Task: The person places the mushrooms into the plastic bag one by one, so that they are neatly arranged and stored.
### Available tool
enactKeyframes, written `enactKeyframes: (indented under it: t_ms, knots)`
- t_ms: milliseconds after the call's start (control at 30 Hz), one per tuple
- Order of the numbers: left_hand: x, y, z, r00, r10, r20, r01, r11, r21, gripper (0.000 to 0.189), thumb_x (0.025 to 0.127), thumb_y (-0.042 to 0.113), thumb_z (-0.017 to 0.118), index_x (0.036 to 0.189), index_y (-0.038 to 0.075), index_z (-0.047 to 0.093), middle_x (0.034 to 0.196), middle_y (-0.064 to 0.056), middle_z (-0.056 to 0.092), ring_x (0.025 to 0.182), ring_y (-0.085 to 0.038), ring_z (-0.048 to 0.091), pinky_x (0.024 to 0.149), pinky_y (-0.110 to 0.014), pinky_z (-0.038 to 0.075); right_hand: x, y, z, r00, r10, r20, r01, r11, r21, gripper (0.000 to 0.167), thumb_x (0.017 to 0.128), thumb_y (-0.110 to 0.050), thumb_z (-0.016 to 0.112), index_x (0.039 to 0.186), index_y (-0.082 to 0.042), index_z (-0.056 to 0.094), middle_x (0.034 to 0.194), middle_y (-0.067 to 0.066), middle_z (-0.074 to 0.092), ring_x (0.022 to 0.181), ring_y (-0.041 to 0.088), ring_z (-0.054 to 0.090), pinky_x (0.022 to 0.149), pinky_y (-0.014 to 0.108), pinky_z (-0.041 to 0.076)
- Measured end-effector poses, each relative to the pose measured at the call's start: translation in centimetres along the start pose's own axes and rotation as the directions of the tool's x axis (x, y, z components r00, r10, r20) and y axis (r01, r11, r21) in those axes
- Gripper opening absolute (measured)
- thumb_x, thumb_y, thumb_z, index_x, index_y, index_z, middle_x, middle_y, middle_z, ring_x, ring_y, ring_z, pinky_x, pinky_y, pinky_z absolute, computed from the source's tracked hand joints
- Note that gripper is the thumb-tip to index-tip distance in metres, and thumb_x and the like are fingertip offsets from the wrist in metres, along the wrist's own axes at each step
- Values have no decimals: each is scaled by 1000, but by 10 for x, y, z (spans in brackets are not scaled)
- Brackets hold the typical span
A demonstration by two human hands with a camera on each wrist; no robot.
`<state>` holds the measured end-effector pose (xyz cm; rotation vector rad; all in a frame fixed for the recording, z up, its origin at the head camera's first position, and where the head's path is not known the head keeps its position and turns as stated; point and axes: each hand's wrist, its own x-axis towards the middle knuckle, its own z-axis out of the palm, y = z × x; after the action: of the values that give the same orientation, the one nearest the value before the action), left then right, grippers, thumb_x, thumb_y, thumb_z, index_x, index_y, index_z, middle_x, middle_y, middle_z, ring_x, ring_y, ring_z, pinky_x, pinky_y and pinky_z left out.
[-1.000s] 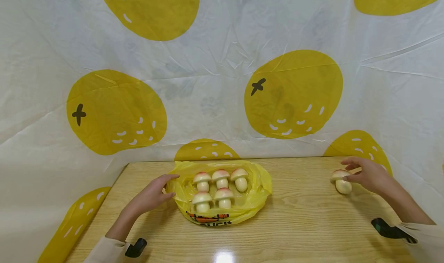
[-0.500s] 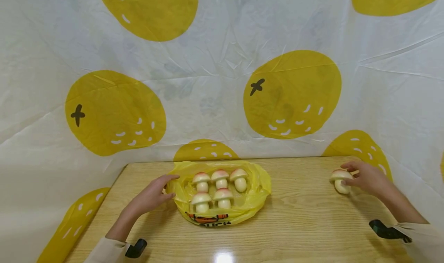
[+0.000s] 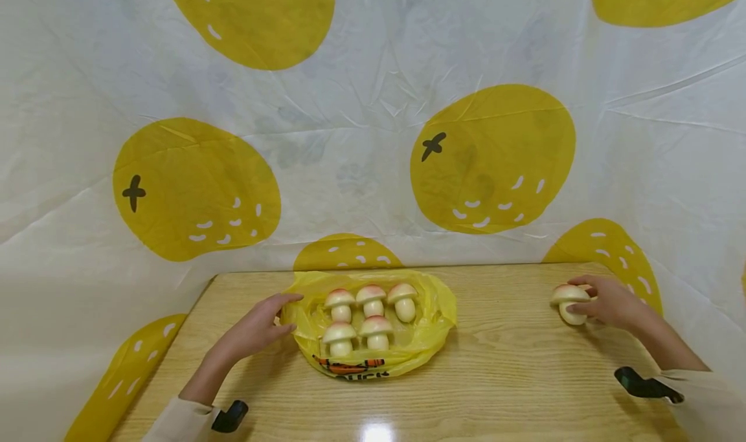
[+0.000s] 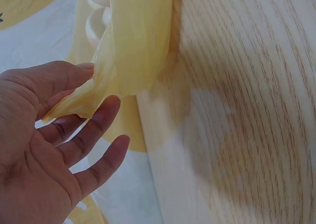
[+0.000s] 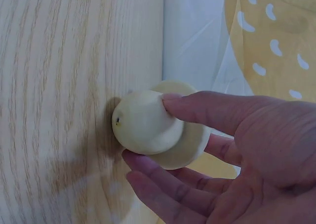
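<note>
At the right of the table, my right hand (image 3: 612, 303) grips a toy mushroom (image 3: 568, 301) with a pale stem and reddish-topped cap. The right wrist view shows the thumb on the mushroom's rounded stem (image 5: 145, 123), with fingers curled around its other side. A yellow plastic bag (image 3: 437, 306) lies spread near the table's middle, bearing several similar mushrooms (image 3: 373, 299) in two rows. My left hand (image 3: 256, 329) holds the bag's left edge. In the left wrist view, a fold of the bag (image 4: 89, 98) runs between thumb and fingers.
Wood-grain table (image 3: 495, 377) fills the space around the bag and between the hands. Behind its far edge hangs a white cloth (image 3: 350, 189) with large yellow fruit prints.
My right hand has closed its fingers more around the mushroom and shifted slightly left, the mushroom moving a little with it. The left hand and bag stay put.
</note>
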<state>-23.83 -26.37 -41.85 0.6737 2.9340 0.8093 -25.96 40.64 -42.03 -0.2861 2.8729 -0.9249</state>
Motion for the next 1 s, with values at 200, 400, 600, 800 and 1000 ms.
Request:
enactKeyframes:
  t_ms: [200, 400, 600, 800, 1000]
  knots:
    - [0, 2, 0, 1000, -13, 5, 13, 1000, -12, 57, 94, 11, 73, 146, 1, 51, 140, -19, 57, 107, -24, 61, 87, -46, 54, 0, -1, 2, 998, 49, 43, -53, 994, 96, 68, 98, -14, 68, 143, 20, 31, 126, 55, 38, 83, 27, 66, 65, 36, 60]
    - [1, 2, 0, 1000, -15, 12, 15, 1000, -14, 57, 95, 11, 72, 146, 1, 51, 141, -20, 56, 109, -26, 61, 89, -48, 54, -1, 2, 3, 997, 63, 42, -69, 984, 162, 69, 99, -17, 68, 145, 18, 32, 127, 49, 44, 90, 27, 67, 71, 38, 61]
    - [1, 2, 1, 999, -31, 17, 31, 999, -27, 58, 95, 10, 72, 147, 1, 50, 143, -19, 56, 110, -27, 61, 90, -48, 53, -3, 3, 8, 999, 47, 22, -51, 968, 246, 67, 98, -17, 69, 145, 16, 35, 123, 41, 52, 89, 24, 69, 73, 38, 62]
    - [1, 2, 0, 1000, -23, 13, 23, 1000, -11, 58, 94, 11, 73, 146, 0, 51, 142, -19, 57, 108, -26, 61, 87, -46, 54, -2, -11, 10, 999, -9, -39, 19, 965, 262, 68, 95, -16, 72, 146, 13, 38, 128, 43, 48, 90, 20, 69, 74, 38, 62]
    - [0, 2, -1, 1000, -13, 4, 13, 1000, -8, 57, 95, 12, 73, 146, 0, 51, 142, -20, 56, 110, -28, 61, 88, -46, 54, 0, -39, 9, 995, -54, -84, 72, 971, 228, 66, 95, -22, 74, 144, 9, 44, 132, 41, 47, 87, 18, 71, 74, 37, 62]
